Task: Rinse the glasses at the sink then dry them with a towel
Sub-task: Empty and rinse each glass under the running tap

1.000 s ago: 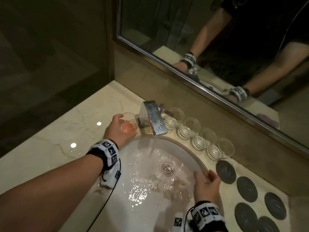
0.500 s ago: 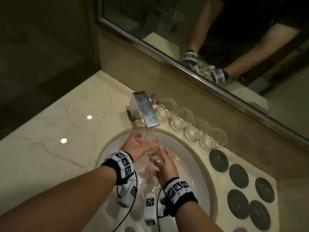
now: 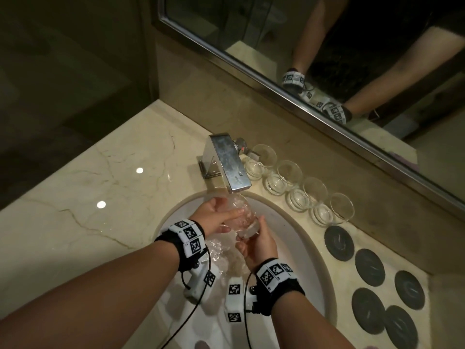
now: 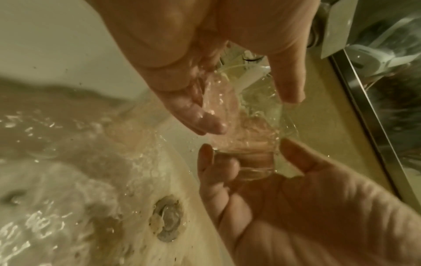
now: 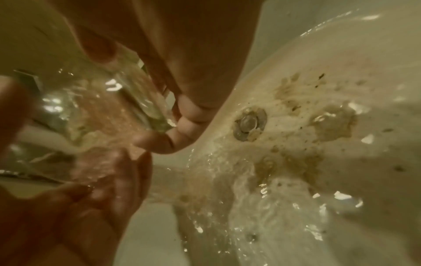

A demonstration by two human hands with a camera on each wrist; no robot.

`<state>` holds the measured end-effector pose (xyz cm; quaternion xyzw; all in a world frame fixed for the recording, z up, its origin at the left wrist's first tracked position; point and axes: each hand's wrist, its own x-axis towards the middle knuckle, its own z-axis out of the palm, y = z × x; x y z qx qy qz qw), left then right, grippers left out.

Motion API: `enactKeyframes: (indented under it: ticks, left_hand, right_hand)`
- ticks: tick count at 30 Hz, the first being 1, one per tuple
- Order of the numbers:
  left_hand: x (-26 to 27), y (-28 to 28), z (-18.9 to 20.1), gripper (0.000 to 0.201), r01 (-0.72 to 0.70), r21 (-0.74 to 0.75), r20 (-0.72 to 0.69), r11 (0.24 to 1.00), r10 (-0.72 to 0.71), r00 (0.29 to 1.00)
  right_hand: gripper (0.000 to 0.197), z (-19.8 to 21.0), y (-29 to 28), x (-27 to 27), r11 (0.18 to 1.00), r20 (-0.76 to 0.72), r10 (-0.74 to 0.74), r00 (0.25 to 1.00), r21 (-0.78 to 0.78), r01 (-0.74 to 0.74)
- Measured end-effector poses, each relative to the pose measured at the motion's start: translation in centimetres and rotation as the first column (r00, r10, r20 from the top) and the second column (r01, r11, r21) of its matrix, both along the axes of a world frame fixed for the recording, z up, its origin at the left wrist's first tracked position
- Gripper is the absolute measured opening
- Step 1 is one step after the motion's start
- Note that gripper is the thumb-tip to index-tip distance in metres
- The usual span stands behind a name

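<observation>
A clear glass lies tilted under the running tap, its mouth toward the spout and water pouring through it. My left hand holds its upper part, fingers on one side and thumb on the other. My right hand grips its thick base from below. The left wrist view shows the glass between the left hand and the right hand's fingers. In the right wrist view the glass sits against curled right fingers. No towel is in view.
Several more glasses stand in a row behind the white sink, along the wall under the mirror. Dark round coasters lie on the marble counter to the right. Water and brown residue swirl around the drain.
A second ago my left hand held the glass on the counter beside the tap and my right rested on the sink's rim. Both hands now hold it under the stream.
</observation>
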<state>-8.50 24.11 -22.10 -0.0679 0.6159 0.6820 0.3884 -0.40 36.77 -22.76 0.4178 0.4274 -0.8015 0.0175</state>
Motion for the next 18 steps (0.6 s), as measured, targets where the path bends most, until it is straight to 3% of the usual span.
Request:
enactKeyframes:
  ticks: [3,5,9,12,15,18]
  left_hand:
    - [0.3,0.3,-0.4,0.114,0.0,-0.065,-0.046,0.998,-0.003,0.999]
    - [0.4,0.5,-0.5,0.113,0.011,-0.061,-0.026,0.998,-0.013,1.0]
    - [0.6,0.6,0.1,0.095,0.059,-0.016,0.002,0.998,-0.059,0.998]
    - [0.8,0.7,0.1,0.065,0.042,-0.012,-0.009,0.999,-0.042,0.999]
    - [0.5,0.7,-0.5,0.081,-0.005,0.035,0.036,0.999,0.003,0.999]
    - [0.3,0.7,-1.1,0.11,-0.024,0.065,0.056,0.998,0.02,0.998]
  right_hand:
    - [0.052,-0.4,-0.3,-0.3,1.0,-0.005,-0.003,1.0,-0.021,0.003]
    - [0.052,-0.5,-0.5,-0.4,0.999,-0.012,-0.027,1.0,-0.019,0.027]
    - [0.061,-0.2,-0.2,-0.1,0.996,0.007,0.083,0.997,-0.015,-0.083]
    - [0.056,-0.3,-0.2,-0.2,0.996,0.017,0.063,0.998,-0.057,-0.062]
    - [0.038,0.1,-0.1,-0.6,0.995,0.008,-0.004,1.0,-0.102,0.004]
    - [0.057,-0.3,0.2,-0.5,0.999,0.075,0.039,0.996,-0.008,-0.039]
